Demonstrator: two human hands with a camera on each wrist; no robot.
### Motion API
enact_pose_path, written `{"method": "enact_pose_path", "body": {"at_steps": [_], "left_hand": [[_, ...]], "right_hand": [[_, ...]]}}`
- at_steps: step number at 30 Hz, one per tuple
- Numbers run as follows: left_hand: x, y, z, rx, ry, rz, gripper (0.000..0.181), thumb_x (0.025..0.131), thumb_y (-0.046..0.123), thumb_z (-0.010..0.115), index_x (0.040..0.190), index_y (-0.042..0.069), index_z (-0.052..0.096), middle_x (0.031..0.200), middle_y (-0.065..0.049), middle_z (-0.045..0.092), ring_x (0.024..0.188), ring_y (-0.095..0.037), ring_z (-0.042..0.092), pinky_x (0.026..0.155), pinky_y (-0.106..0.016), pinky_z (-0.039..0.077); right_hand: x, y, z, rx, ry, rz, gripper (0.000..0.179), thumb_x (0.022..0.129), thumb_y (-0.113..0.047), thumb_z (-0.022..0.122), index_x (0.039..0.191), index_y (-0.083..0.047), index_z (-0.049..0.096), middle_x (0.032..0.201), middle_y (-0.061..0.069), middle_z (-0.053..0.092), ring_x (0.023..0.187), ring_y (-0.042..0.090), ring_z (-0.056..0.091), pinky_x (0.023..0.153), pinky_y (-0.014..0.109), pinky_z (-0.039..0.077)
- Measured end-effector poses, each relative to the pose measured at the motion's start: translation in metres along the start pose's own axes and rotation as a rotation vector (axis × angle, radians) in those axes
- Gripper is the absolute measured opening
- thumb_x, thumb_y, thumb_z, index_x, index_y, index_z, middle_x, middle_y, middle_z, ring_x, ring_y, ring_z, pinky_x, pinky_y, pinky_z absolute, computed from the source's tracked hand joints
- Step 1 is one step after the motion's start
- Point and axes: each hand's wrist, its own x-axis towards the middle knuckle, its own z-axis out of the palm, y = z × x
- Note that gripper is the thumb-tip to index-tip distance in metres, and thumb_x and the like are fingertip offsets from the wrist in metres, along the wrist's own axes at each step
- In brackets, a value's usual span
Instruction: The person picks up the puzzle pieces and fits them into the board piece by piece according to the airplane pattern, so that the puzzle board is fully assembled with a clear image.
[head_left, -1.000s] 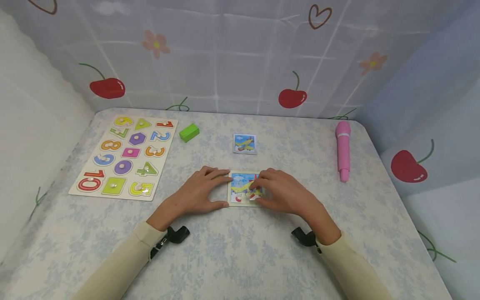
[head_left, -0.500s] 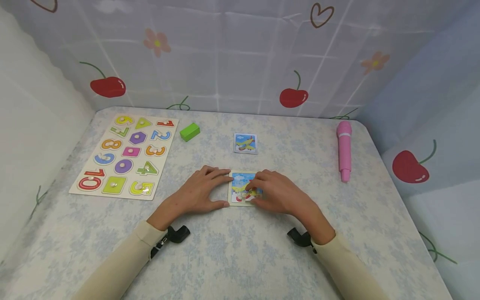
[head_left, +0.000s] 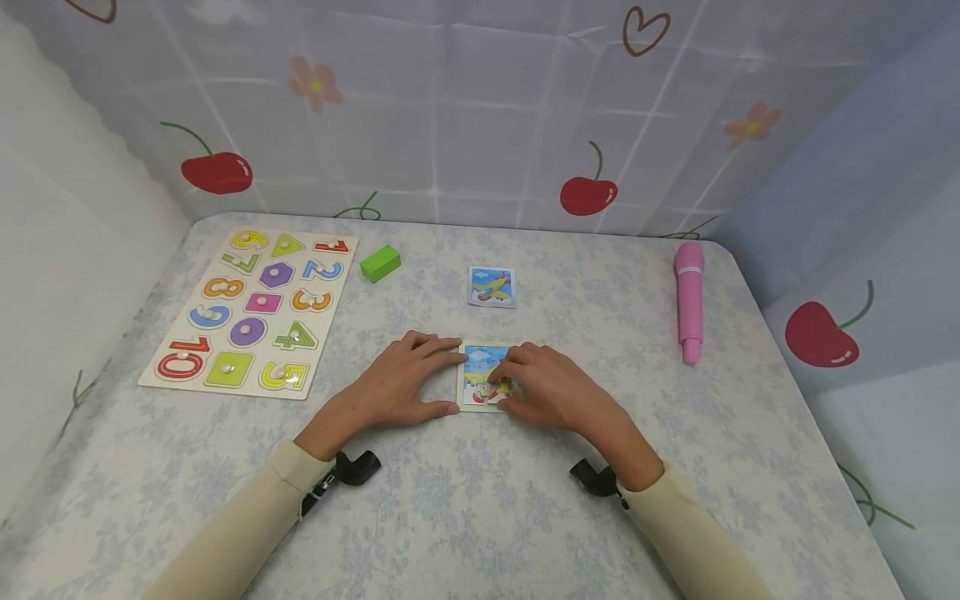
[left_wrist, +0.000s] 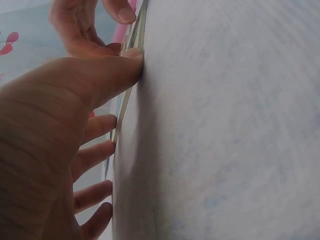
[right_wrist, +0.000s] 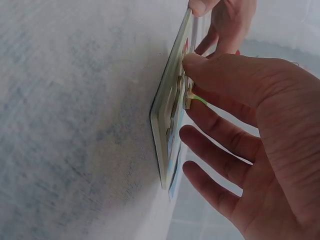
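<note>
A small puzzle board (head_left: 483, 409) with a yellow airplane picture lies flat on the table between the hands. My left hand (head_left: 397, 379) rests along its left edge, fingers extended and spread, thumb at the near corner. Over the board's right part, my right hand (head_left: 558, 387) pinches a puzzle piece (right_wrist: 188, 99) between thumb and index finger. In the head view that piece sits over the near row, close over the board. The right hand hides the board's right side. In the right wrist view, the other right fingers (right_wrist: 212, 150) stay extended beside the board.
Beyond the board lies a picture card (head_left: 492, 287) with the same airplane. At the left is a knobbed number-and-shape board (head_left: 266, 350), with a green block (head_left: 381, 264) beside it. A pink toy microphone (head_left: 689, 304) lies at the right. A patterned curtain (head_left: 480, 108) hangs behind.
My right hand has shifted slightly left over the board with the puzzle piece, covering part of the near-row gap. My left hand has stayed at the left edge.
</note>
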Motion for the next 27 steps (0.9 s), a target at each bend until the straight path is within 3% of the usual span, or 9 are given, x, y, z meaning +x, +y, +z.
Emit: {"method": "enact_pose_path", "body": {"at_steps": [27], "left_hand": [[0.0005, -0.0003, -0.0002, -0.006, -0.011, -0.013, 0.075, 0.092, 0.052, 0.084, 0.156, 0.021, 0.060, 0.167, -0.002, 0.047, 0.143, -0.031, 0.046, 0.116, -0.058, 0.041]], "right_hand": [[0.0010, 0.0005, 0.0036, 0.009, 0.006, -0.013, 0.027, 0.094, -0.026, 0.087, 0.118, -0.018, 0.081, 0.115, -0.001, 0.070, 0.112, 0.021, 0.066, 0.100, 0.044, 0.055]]}}
